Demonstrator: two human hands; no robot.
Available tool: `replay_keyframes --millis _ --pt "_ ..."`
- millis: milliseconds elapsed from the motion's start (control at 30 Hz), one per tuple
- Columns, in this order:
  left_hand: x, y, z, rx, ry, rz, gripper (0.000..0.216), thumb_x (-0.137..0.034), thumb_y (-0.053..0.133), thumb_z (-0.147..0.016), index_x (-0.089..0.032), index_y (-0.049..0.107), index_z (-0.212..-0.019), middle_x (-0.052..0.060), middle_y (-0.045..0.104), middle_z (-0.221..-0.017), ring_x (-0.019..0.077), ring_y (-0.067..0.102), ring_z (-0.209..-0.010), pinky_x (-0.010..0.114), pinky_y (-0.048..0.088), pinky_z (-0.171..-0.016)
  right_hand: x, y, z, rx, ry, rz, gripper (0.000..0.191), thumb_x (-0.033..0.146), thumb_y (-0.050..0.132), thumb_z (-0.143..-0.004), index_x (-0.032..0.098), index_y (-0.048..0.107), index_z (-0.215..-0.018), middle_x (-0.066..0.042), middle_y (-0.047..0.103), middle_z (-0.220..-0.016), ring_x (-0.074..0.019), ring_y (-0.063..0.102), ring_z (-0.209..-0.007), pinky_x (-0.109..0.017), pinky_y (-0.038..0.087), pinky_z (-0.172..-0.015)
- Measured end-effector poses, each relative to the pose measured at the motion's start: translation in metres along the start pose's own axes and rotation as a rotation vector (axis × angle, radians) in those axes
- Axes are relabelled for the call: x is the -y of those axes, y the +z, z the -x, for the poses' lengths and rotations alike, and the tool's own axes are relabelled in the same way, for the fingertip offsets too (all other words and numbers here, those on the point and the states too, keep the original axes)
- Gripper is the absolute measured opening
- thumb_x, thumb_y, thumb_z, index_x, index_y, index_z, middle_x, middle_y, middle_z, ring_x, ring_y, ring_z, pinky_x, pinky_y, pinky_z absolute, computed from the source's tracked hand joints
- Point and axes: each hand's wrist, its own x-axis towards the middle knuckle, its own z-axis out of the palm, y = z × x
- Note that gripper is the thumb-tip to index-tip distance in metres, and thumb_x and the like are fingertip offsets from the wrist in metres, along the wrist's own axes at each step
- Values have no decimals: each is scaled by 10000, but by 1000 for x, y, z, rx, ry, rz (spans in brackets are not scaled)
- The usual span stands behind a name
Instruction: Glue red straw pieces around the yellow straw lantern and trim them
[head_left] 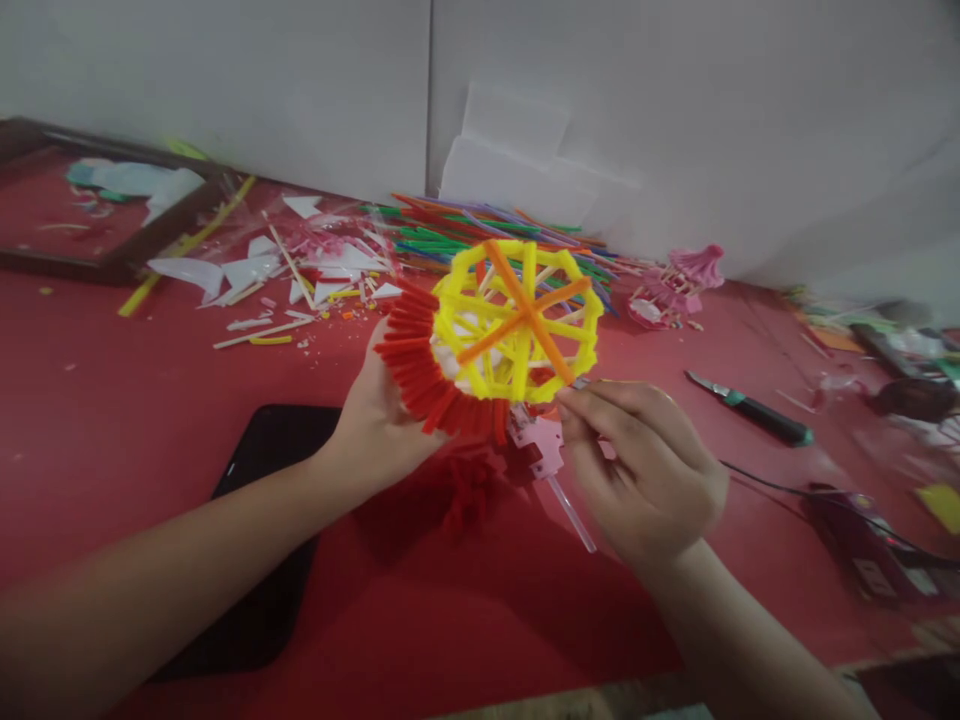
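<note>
My left hand [382, 400] is wrapped round the back of a pipe-cleaner craft piece and holds it up above the table. Its round yellow frame [523, 370] has spokes, two orange strips [504, 330] crossing over them, and a red fringe [412, 360] along the left and lower side. At the frame's lower right edge, the fingertips of my right hand [645, 460] are pinched together by an orange strip's end; a small greyish tip shows there, too unclear to name. Below the piece lies a pink glue gun [541, 440] with a clear glue stick [572, 515], partly hidden.
Behind lie many coloured pipe cleaners [435, 235], white scraps [255, 270] and a pink craft piece [679, 285]. A utility knife [750, 408] rests at right, near a cable [780, 487] and a dark red box [855, 545]. A black tablet-like slab [262, 600] lies under my left forearm.
</note>
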Motion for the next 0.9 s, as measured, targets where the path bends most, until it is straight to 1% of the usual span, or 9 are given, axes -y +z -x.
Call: replay_keyframes --millis 133,233,333,433,567,700,800,900 --pt "0 1 1 -9 -81 29 595 -255 1003 -588 -260 616 -1040 85 788 -1111 326 781 -1043 546 668 -952 -2 1 0 18 -55 4 282 59 696 -909 270 760 -1085 -16 754 -888 -177 735 -800 -343 619 -766" --pt "-1 2 0 -20 -96 9 599 -232 1004 -567 -258 599 -1007 81 789 -1086 332 777 -1059 553 651 -984 -2 2 0 20 -71 20 272 54 707 -902 255 758 -1080 -21 746 -889 -171 722 -789 -341 611 -742" --pt "-2 3 0 -28 -88 11 585 -206 995 -578 -254 597 -1003 77 792 -1068 331 780 -1059 550 657 -977 -1 2 0 22 -81 19 252 41 714 -895 226 756 -1062 -30 744 -891 -158 705 -777 -328 601 -729" --pt "0 2 2 -19 -74 24 581 -211 991 -599 -247 614 -1040 104 800 -1136 345 783 -1069 561 667 -958 -3 2 1 23 -93 20 279 44 716 -889 237 764 -1085 -29 737 -885 -168 700 -790 -343 595 -741" --pt "4 1 4 -13 -120 -7 616 -242 1003 -599 -239 638 -1094 142 784 -1240 376 769 -1122 592 654 -988 -5 3 3 30 -109 34 332 56 708 -886 277 771 -1126 -35 737 -908 -193 690 -819 -371 580 -743" --pt "6 1 4 -41 -96 -3 658 -297 1033 -545 -247 639 -1069 127 794 -1211 374 776 -1096 597 655 -981 -3 3 3 21 -117 146 304 82 735 -884 305 763 -1089 -21 763 -905 -192 668 -805 -383 565 -748" --pt "3 2 3 -34 -104 5 643 -297 1030 -557 -244 640 -1066 124 799 -1186 365 773 -1090 596 655 -974 -1 4 4 -6 -102 196 289 89 760 -874 299 757 -1072 -19 777 -907 -194 676 -795 -393 544 -746" --pt "-1 4 1 -21 -119 -7 579 -344 1013 -593 -243 663 -1043 121 796 -1176 371 756 -1126 613 630 -1014 0 5 5 -37 -98 191 276 91 784 -859 279 753 -1059 -20 777 -892 -196 683 -781 -400 534 -732"
